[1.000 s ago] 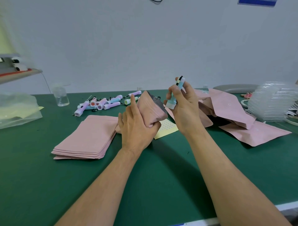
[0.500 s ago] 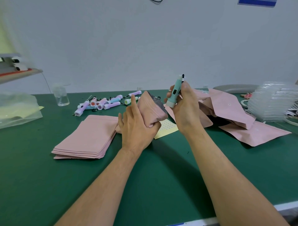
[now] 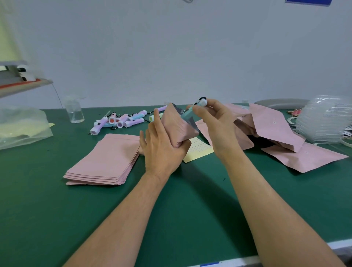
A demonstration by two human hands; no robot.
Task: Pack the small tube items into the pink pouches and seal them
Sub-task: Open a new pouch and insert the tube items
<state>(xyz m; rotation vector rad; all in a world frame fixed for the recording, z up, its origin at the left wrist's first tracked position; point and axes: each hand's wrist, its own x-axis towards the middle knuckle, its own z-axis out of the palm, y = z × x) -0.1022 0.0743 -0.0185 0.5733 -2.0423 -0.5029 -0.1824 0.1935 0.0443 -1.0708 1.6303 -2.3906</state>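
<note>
Tube (image 3: pixel 188 112) — tip inside pouch (image 3: pixel 176 127), right hand (image 3: pixel 219 123) pinching

Left on the bench (image 3: pixel 47 209), a pouch stack (image 3: pixel 106 160); behind it, loose tubes (image 3: pixel 123 121); further left, a bottle (image 3: pixel 75 113). Centre, raised pouch (image 3: pixel 177 125) above a paper sheet (image 3: pixel 199 150), tube (image 3: pixel 188 112) in its mouth. Right, heaped pouches (image 3: pixel 274 129).

Green table (image 3: pixel 38 219) fills near and middle ground, white strip along near right edge. Clear bottle (image 3: pixel 75 111) upright, far left, near wall (image 3: pixel 171 47). Crumpled clear bag (image 3: pixel 21 125) at left edge, pale yellow contents, possibly paper. Shelf (image 3: pixel 24 85) above bag. Yellow dotted sheet (image 3: pixel 200 150) flat at centre. Stack of clear trays (image 3: pixel 327 122) at right edge. Grey oval object (image 3: pixel 282 101) far right. Blue sign (image 3: pixel 308 2) cut off, top right.
</note>
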